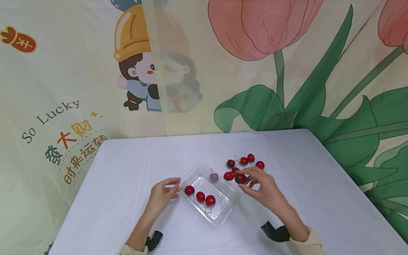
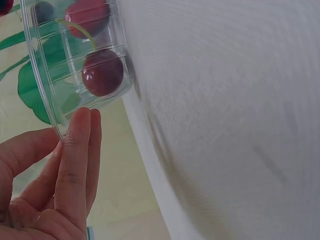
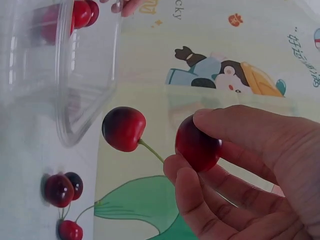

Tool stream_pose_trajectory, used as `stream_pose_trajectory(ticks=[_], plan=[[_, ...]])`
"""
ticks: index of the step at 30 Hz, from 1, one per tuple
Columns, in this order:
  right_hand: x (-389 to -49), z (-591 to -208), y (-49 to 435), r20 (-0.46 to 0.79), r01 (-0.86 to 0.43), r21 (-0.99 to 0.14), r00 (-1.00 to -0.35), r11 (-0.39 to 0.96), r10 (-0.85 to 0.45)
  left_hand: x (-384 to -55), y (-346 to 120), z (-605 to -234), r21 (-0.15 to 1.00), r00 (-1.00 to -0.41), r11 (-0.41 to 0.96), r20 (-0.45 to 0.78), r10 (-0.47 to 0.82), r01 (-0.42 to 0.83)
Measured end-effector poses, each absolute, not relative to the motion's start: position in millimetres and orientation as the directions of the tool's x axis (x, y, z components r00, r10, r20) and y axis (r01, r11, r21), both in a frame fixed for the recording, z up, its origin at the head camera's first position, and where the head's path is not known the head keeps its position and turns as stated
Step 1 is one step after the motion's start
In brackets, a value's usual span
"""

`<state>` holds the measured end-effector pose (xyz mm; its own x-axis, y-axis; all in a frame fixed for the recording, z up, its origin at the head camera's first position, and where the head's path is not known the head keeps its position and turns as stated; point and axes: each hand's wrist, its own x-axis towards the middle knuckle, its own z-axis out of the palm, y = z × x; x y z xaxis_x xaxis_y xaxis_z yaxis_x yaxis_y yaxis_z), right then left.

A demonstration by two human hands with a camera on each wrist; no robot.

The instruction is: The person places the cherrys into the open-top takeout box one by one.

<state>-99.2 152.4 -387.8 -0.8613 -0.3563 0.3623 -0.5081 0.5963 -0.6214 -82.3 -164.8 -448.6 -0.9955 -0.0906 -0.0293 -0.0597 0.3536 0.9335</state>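
Note:
My left hand (image 1: 160, 195) pinches the rim of a clear plastic container (image 1: 223, 209) at its left corner, thumb on one side and fingers on the other. Several red cherries (image 1: 200, 196) lie inside, most along the near-left side. Beyond the container's right side, my right hand (image 1: 266, 184) pinches a dark red cherry (image 3: 197, 145) between thumb and fingertips. A second cherry (image 3: 124, 129) hangs out from those fingers on a green stem. In the left wrist view, a cherry (image 2: 102, 72) shows through the container wall, just above the fingertips.
Loose cherries (image 1: 244, 161) with stems lie on the white tabletop (image 1: 127, 166) behind the right hand. A printed cloth backdrop (image 1: 191, 71) with tulips and a cartoon figure stands behind the table. Black straps (image 1: 275, 232) sit at both wrists.

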Motion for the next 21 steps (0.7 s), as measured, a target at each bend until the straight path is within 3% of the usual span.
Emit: stream_pose_trajectory(ticks=[21], plan=[[-92,-399,112,0.224,-0.528,-0.666,-0.815,0.527,-0.534,-83,-165,-446,0.935,-0.996,0.349,-0.035,-0.087,-0.063]])
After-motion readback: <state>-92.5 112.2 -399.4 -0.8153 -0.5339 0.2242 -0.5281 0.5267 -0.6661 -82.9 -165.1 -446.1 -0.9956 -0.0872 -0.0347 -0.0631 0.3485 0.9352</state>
